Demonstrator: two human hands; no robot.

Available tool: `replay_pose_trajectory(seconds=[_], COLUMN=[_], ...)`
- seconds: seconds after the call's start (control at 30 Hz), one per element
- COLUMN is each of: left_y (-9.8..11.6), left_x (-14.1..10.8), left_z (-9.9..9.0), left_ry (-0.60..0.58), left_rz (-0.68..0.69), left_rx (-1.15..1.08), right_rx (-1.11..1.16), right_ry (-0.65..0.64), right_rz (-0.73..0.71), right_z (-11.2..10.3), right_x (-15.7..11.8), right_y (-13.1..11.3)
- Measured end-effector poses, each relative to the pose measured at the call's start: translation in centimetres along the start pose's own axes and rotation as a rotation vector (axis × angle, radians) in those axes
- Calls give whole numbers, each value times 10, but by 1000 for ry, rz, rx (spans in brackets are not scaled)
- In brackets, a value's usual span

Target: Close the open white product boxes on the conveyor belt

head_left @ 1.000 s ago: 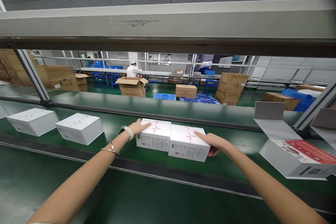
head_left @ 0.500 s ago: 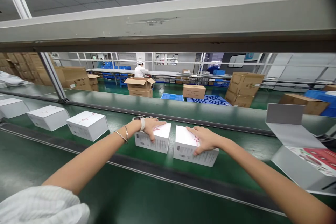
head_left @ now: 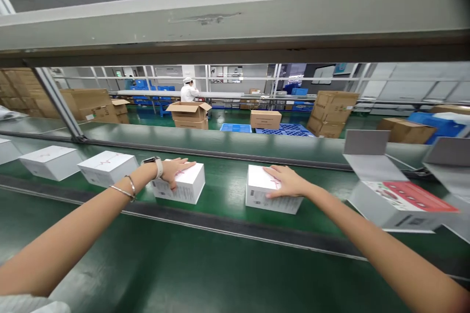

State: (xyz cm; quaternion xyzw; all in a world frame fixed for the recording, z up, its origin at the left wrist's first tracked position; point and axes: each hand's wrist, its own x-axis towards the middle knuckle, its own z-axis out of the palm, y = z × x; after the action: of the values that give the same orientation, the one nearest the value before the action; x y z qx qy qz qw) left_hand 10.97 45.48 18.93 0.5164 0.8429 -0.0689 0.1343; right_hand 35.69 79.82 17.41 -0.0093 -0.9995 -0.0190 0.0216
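My left hand (head_left: 175,171) lies over a closed white carton (head_left: 189,187), its fingers stretched across the top and the thumb down the printed front. My right hand (head_left: 286,182) grasps a second white carton (head_left: 262,197) in much the same way, covering the red line on its lid. Both cartons rest on the green conveyor belt (head_left: 223,190), with a gap of bare belt between them. Just left of my left hand stands another closed white carton (head_left: 106,166), partly behind my wrist.
More closed white cartons (head_left: 51,161) line the belt at left. At right stand open cartons with raised lids, one showing red and white printed contents (head_left: 407,195). A grey beam (head_left: 235,19) crosses overhead. Brown boxes (head_left: 189,112) and a person in white (head_left: 188,90) are beyond.
My left hand and its carton have moved left, widening the gap to the right carton. The right hand stays on its carton. The view has shifted, showing more open cartons at right.
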Motion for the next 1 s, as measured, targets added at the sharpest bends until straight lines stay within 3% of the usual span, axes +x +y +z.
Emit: replay_pose_trajectory(seconds=[0.07, 0.13, 0.23, 0.33, 0.4, 0.5, 0.6, 0.67, 0.77, 0.87, 0.93, 1.0], left_y=[20, 51, 113, 183, 227, 294, 358, 395, 436, 459, 466, 470], left_x=[-2, -4, -5, 1, 10, 33, 77, 121, 202, 273, 304, 318], left_z=[-8, -15, -16, -2, 10, 18, 2, -20, -61, -93, -107, -120], left_ry=[-3, 82, 378, 603, 635, 579, 508, 495, 516, 452, 363, 288], left_rz=[-75, -76, 93, 343, 478, 599, 615, 552, 307, 166, 209, 309], left_rx=[27, 62, 84, 63, -1, -223, -654, -1061, -1562, -1647, -1622, -1590], right_rx=[-46, -116, -208, -220, -147, 100, 348, 439, 556, 641, 669, 702], right_ry=[131, 282, 462, 520, 622, 899, 1104, 1163, 1157, 1166, 1230, 1284], right_rz=[-3, -21, -87, -86, 119, 590, 904, 967, 956, 989, 1009, 1007], right_z=[4, 11, 28, 53, 67, 80, 79, 75, 69, 69, 70, 70], right_x=[-16, -42, -100, -167, -208, -253, -276, -280, -282, -287, -292, -297], right_y=[-7, -19, -32, -22, 3, 61, 122, 153, 184, 202, 209, 214])
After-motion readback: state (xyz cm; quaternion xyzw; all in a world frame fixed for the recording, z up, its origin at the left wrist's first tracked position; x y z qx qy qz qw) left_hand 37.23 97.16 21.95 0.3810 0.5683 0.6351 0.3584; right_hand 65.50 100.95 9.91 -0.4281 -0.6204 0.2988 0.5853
